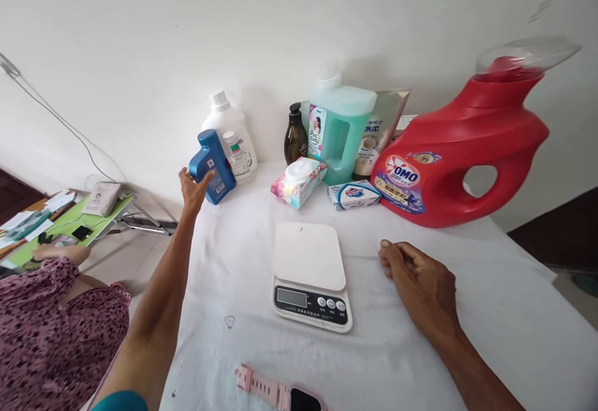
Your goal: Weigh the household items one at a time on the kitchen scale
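My left hand reaches out to a blue bottle at the back left of the table. Its thumb overlaps the bottle's front and its fingers are spread at the left side; I cannot tell how firmly they touch. My right hand rests over the cloth at the right, fingers curled in, with nothing visible in them. Between my hands lies a white kitchen scale, its plate bare and its display dark. A clear small bottle and a white jug stand beside the blue bottle.
Along the wall stand a dark pump bottle, a green jug, a Rejoice pack and a large red OMO jug. Wipes and a soap box lie before them. A pink-strapped watch is nearest me. Another person sits left.
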`<state>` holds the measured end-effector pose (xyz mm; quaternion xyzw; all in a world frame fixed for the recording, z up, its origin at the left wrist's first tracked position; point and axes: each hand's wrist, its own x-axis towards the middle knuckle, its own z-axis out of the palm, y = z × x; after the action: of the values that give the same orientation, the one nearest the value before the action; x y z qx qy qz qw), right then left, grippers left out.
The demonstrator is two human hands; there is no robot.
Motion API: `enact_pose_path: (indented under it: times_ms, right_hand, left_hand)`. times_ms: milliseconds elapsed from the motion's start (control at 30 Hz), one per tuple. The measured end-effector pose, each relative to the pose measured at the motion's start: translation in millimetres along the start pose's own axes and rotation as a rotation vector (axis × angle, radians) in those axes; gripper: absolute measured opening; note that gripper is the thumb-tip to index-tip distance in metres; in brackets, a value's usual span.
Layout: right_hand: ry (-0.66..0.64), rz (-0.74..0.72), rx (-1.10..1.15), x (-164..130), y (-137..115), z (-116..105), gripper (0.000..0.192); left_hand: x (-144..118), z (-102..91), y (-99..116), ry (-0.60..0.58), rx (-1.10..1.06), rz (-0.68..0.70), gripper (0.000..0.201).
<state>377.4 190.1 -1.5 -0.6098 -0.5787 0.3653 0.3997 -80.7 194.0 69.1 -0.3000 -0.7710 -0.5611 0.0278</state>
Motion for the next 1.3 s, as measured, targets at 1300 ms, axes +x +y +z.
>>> enact_pose_path:
  times_ms: [1300]
  right_hand:
    - [0.014, -0.181, 0.007, 8, 9, 5, 0.037]
  left_hand:
    - [-205, -52.7, 97, -0.547, -0.558, 0.042, 0.047]
